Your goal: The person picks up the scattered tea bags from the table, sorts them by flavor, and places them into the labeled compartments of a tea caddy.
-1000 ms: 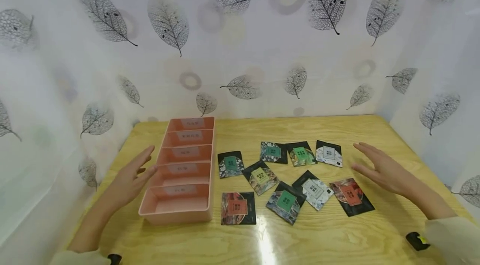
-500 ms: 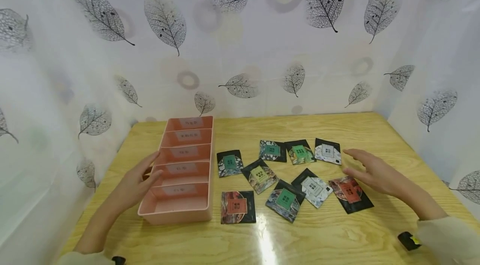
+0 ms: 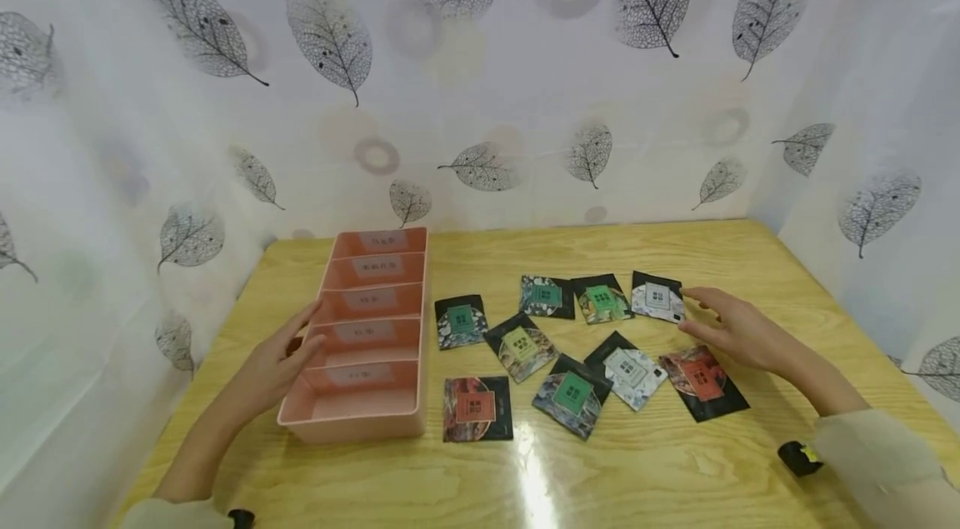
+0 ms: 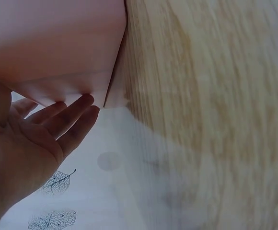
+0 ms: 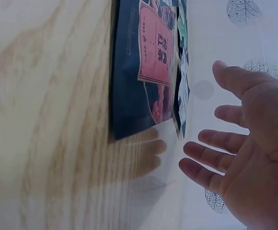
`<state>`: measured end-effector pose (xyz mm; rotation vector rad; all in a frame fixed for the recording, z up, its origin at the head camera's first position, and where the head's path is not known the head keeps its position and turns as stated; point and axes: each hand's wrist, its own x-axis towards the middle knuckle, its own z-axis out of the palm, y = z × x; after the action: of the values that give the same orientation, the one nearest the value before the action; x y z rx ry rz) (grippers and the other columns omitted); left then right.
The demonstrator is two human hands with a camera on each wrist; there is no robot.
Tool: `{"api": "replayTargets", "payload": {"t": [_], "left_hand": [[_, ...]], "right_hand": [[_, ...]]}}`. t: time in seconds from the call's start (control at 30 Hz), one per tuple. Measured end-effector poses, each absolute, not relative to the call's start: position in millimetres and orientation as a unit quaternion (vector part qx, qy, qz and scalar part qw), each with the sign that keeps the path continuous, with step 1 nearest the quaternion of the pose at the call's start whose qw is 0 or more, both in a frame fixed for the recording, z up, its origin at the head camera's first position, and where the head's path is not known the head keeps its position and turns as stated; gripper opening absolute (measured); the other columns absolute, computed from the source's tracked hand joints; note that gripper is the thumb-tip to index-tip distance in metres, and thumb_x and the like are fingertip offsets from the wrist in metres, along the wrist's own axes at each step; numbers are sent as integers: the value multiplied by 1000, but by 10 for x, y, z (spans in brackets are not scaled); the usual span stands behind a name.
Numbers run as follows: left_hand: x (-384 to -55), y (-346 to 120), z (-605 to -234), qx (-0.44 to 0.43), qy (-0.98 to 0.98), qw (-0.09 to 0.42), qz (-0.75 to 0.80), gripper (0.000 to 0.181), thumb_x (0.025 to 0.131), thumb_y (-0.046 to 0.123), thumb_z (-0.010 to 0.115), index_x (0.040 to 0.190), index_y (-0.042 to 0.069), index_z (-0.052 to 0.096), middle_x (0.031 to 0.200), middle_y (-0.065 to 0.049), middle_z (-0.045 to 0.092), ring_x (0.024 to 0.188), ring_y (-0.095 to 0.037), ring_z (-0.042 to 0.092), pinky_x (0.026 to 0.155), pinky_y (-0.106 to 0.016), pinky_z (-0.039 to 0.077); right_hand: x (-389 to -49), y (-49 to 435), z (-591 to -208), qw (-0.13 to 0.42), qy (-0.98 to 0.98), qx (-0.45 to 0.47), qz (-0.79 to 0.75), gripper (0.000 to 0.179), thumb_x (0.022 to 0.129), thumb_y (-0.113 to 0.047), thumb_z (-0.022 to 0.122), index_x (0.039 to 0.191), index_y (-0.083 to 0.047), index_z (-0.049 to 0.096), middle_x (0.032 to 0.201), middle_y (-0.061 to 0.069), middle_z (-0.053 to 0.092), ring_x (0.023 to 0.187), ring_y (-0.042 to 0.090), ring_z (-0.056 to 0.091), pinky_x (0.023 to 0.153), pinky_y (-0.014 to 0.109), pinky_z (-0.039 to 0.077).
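Note:
My left hand (image 3: 272,369) is at the left side of a long pink box (image 3: 352,427) with several labelled compartments. Seen from the left wrist, its straight, relaxed fingers (image 4: 72,115) lie along the box's outer wall (image 4: 57,52). On the other side, my right hand (image 3: 738,333) hovers with spread fingers beside a black sachet with a white label (image 3: 657,297), fingertips right at its edge. Just below that hand lies a red-labelled sachet (image 3: 703,383), which the right wrist view shows close up, with the fingers (image 5: 208,158) apart from it.
Several more sachets lie scattered between box and right hand: green-labelled (image 3: 572,396), yellow-green-labelled (image 3: 521,347), white-labelled (image 3: 626,371) and red-labelled (image 3: 477,408). All rest flat on the wooden table (image 3: 615,479). A leaf-patterned curtain (image 3: 510,96) encloses the back and sides.
My left hand has moved right, up to the box's side. My right hand has moved left to the back-right white-labelled sachet. Box and sachets stay in place.

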<state>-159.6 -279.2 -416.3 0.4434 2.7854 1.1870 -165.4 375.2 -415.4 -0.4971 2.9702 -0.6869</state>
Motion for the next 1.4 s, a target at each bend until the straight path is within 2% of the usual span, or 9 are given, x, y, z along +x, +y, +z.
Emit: {"api": "replayTargets", "payload": {"t": [0.27,0.4,0.53,0.67,0.77,0.93,1.23,1.4], "left_hand": [[-1615,-2785,-4155,153,901,46,402,63,113,27,44,167,7,16,161,-36,27,136,-55,44,103,-64,42],[-1612,-2777,-4160,154,900,44,406,63,114,27,44,167,7,17,162,-34,26,139,-54,40,105,-64,39],[-1611,-2770,-4158,152,898,42,410,62,114,27,44,166,6,17,163,-32,25,140,-54,39,106,-64,38],[-1609,-2763,-4153,150,898,41,412,62,114,27,44,166,5,18,163,-33,24,140,-55,39,107,-64,37],[-1607,-2765,-4155,149,896,41,415,63,113,27,44,166,5,18,163,-33,24,140,-56,38,107,-64,37],[-1607,-2781,-4171,147,896,47,417,63,113,27,45,167,7,17,164,-32,23,140,-56,38,106,-63,39],[-1620,-2808,-4183,141,896,59,417,65,113,29,46,167,11,15,164,-31,23,141,-55,37,107,-65,38],[-1624,-2818,-4182,149,896,59,414,66,113,29,47,168,12,15,165,-29,22,141,-54,38,106,-62,39]], "right_hand": [[-1604,3769,-4185,33,961,-166,-218,65,104,-32,66,150,8,45,139,34,54,118,51,59,88,65,51],[-1555,3776,-4219,29,959,-184,-212,65,100,-31,72,146,9,50,134,31,59,109,42,64,85,59,53],[-1502,3761,-4235,31,959,-197,-199,64,96,-32,77,140,10,56,120,21,65,99,29,63,78,49,53],[-1420,3738,-4235,40,959,-210,-186,64,91,-34,82,136,7,62,119,18,64,101,31,61,77,47,53],[-1360,3715,-4235,51,958,-216,-182,67,86,-38,86,132,6,65,124,24,60,105,35,60,77,44,53],[-1297,3677,-4246,76,958,-203,-189,68,81,-39,90,128,5,67,117,20,56,92,22,53,67,31,46],[-1277,3676,-4245,112,955,-157,-227,62,79,-35,92,118,3,62,103,11,51,80,17,46,62,28,43],[-1268,3700,-4225,133,950,-140,-246,56,81,-31,90,117,3,62,96,7,55,74,15,49,58,28,44]]}}
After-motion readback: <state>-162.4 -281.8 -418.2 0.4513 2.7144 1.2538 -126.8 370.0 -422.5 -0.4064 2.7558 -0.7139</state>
